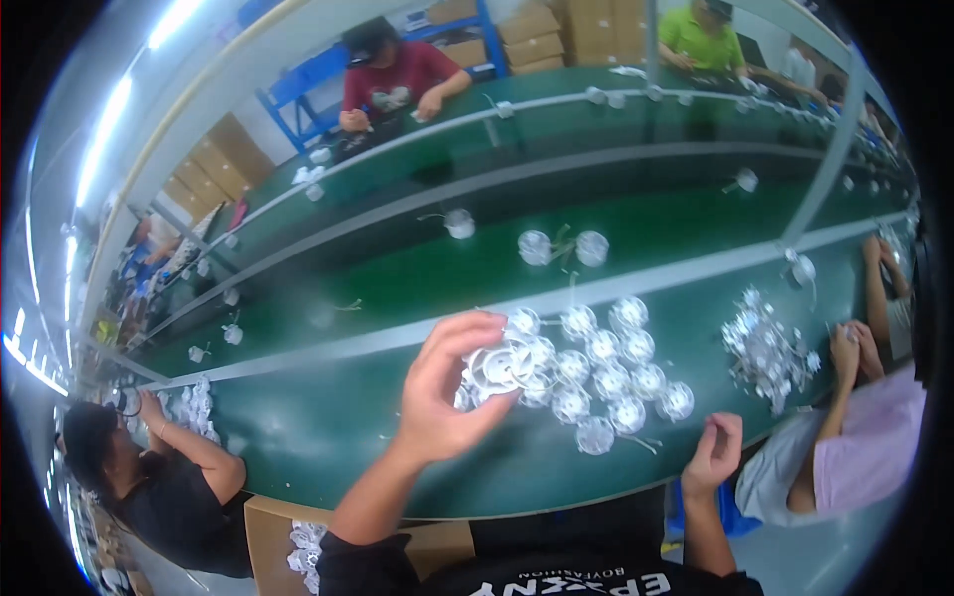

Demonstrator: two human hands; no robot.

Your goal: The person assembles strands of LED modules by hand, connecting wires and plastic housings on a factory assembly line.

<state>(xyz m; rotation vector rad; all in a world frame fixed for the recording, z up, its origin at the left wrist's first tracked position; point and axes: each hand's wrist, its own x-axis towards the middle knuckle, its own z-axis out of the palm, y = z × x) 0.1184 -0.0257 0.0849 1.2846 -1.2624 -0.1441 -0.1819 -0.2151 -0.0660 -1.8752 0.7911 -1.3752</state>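
My left hand (437, 392) is raised over the green bench, its thumb and fingers curved around a round white plastic part (500, 371). Behind and to the right of it lies a group of clear and white round parts (606, 379), several with thin wires; the held part overlaps some of them in the picture. My right hand (714, 449) hovers at the bench's near edge, right of this group. Its fingers are curled inward, and I see nothing between them.
A heap of small white pieces (770, 343) lies to the right on the bench. Beyond the pale rail, a green conveyor belt (397, 283) carries scattered wired round parts (535, 248). An open cardboard box (268, 541) stands below left. Co-workers sit at both sides and across.
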